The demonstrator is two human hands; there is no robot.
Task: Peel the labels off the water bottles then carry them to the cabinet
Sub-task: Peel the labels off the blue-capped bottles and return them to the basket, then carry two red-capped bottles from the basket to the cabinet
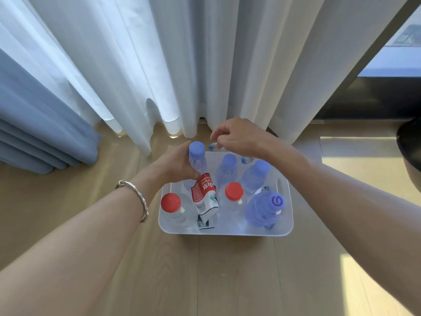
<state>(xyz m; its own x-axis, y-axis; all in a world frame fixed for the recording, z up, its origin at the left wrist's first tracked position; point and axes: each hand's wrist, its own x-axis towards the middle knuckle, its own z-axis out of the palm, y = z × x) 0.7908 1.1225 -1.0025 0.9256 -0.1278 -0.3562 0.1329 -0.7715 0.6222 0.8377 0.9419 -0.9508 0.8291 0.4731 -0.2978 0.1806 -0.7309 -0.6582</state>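
Observation:
A white plastic basket [227,232] stands on the wooden floor and holds several water bottles. My left hand [175,166] grips a blue-capped bottle [197,153] at the basket's far left corner. A loose red and white label [204,195] sits crumpled just below that hand, among the bottles. My right hand [238,137] hovers over the far rim with fingers curled, pinching a blue and white label strip [214,147]. Two red-capped bottles [170,202] [234,192] stand near the front. A large blue bottle [265,209] fills the front right corner.
White sheer curtains [193,65] hang right behind the basket, with a folded blue curtain [41,124] at the left. A dark window frame [369,94] runs along the right. A dark round object [411,147] sits at the right edge. Wooden floor [227,281] spreads in front.

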